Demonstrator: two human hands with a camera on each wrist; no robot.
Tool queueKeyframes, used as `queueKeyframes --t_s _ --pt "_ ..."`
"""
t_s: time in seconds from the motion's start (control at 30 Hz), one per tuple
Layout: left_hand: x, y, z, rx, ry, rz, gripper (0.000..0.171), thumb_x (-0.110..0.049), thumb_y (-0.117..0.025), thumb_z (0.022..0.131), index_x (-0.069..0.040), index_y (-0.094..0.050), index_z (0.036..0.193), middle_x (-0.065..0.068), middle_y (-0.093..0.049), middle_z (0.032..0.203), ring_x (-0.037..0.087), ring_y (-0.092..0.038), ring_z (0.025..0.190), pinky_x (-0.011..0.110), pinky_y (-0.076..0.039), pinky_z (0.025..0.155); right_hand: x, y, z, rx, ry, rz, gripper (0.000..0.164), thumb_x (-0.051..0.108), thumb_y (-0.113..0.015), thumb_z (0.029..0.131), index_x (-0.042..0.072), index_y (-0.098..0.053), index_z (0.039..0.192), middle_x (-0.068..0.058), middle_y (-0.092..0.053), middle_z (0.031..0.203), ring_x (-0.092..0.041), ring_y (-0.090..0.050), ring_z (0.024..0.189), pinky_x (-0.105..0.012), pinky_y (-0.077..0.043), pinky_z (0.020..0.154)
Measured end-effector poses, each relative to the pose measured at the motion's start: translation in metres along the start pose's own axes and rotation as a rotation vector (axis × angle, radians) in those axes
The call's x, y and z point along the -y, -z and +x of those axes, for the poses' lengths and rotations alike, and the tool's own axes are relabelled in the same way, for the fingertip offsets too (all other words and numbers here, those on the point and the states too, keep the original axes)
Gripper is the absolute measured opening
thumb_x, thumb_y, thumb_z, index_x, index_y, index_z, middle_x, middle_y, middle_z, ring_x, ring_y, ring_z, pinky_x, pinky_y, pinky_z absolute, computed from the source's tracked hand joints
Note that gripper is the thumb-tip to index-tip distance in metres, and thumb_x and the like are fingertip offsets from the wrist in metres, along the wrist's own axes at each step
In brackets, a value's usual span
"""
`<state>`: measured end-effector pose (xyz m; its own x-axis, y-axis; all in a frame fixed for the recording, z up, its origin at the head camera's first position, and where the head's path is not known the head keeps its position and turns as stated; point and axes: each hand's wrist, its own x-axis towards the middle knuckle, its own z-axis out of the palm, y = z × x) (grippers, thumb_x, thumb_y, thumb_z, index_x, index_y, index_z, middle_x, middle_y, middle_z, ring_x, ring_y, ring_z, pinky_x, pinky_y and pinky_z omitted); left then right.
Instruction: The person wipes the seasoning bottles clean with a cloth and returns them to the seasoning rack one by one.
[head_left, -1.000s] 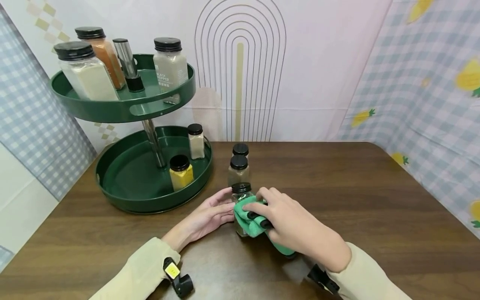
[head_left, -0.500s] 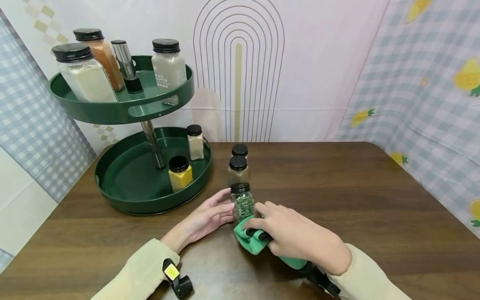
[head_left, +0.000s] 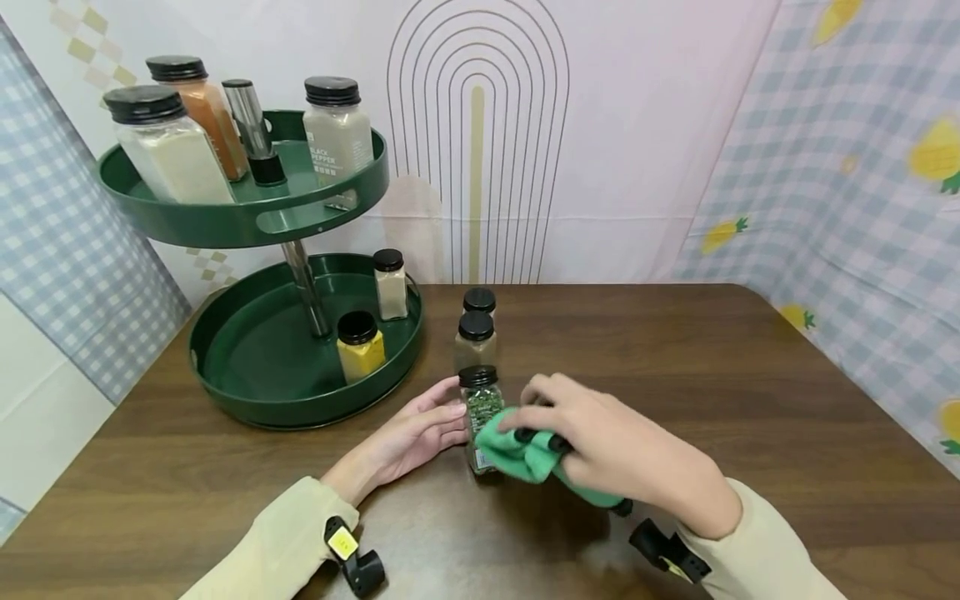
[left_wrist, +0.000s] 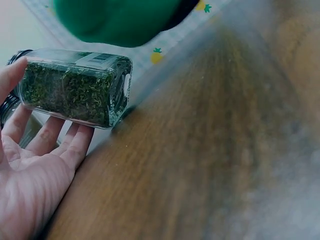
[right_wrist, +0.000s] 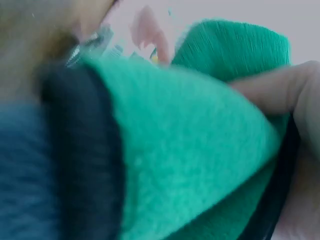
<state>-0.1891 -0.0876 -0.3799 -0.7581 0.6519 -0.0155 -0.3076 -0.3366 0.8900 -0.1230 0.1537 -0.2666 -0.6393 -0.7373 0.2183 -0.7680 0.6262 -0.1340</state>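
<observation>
A small glass jar of green dried herbs [head_left: 482, 406] with a black lid stands on the table. My left hand [head_left: 411, 437] holds it from the left; in the left wrist view the thumb lies near the lid and the fingers [left_wrist: 47, 135] against the other side of the jar [left_wrist: 67, 90]. My right hand [head_left: 592, 433] grips a bunched green cloth [head_left: 517, 450] with black edging, which laps over the jar's right side. Close up in the right wrist view, the cloth [right_wrist: 185, 135] fills most of the picture, pinched by fingers at the right.
Two more black-lidded jars [head_left: 476, 346] stand in line behind the herb jar. To the left is a green two-tier rack [head_left: 247, 375], with small yellow and pale jars below and larger jars plus a metal cylinder above. The brown table [head_left: 712, 375] extends right.
The cloth first covered the jar's front, slid down to its base, and now sits a little higher and further right with my right hand. My left hand has stayed almost still.
</observation>
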Motion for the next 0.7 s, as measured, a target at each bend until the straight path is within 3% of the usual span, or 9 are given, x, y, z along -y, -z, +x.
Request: queueKeyframes --t_s 0.1,0.2,0.33,0.7 --pt "0.000 0.000 0.000 -0.008 0.008 0.013 0.076 -0.012 -0.055 0.092 -0.006 -0.004 0.147 0.014 -0.040 0.135 0.013 -0.055 0.108 0.028 -0.045 0.093 -0.005 0.003 0.001 -0.128 -0.039 -0.057 0.067 -0.016 -0.047 0.064 0.027 -0.064 0.113 0.004 -0.053 0.107 -0.010 -0.052 0.090 -0.027 -0.046 0.074" --pt "0.000 0.000 0.000 -0.008 0.011 0.028 0.078 -0.010 -0.057 0.090 -0.005 -0.005 0.148 0.018 -0.033 0.140 0.014 -0.053 0.111 0.028 -0.045 0.093 -0.009 0.002 0.003 -0.187 -0.069 -0.090 0.067 -0.018 -0.047 0.066 0.024 -0.064 0.115 -0.001 -0.054 0.111 -0.016 -0.055 0.094 -0.032 -0.047 0.078" --pt "0.000 -0.001 0.000 0.012 0.007 0.050 0.075 -0.008 -0.058 0.089 -0.005 -0.011 0.147 0.021 -0.028 0.144 0.014 -0.052 0.113 0.028 -0.045 0.094 -0.013 -0.005 0.006 -0.187 -0.092 -0.090 0.065 -0.017 -0.050 0.069 0.024 -0.063 0.118 -0.002 -0.055 0.115 -0.020 -0.056 0.096 -0.037 -0.048 0.079" --pt "-0.001 -0.002 0.001 0.024 0.010 0.083 0.060 -0.009 -0.058 0.089 -0.005 -0.025 0.139 0.016 -0.038 0.137 0.016 -0.052 0.113 0.028 -0.045 0.095 -0.015 -0.019 0.009 -0.143 -0.074 -0.104 0.060 -0.015 -0.053 0.070 0.023 -0.064 0.116 0.000 -0.058 0.110 -0.018 -0.059 0.089 -0.034 -0.050 0.075"
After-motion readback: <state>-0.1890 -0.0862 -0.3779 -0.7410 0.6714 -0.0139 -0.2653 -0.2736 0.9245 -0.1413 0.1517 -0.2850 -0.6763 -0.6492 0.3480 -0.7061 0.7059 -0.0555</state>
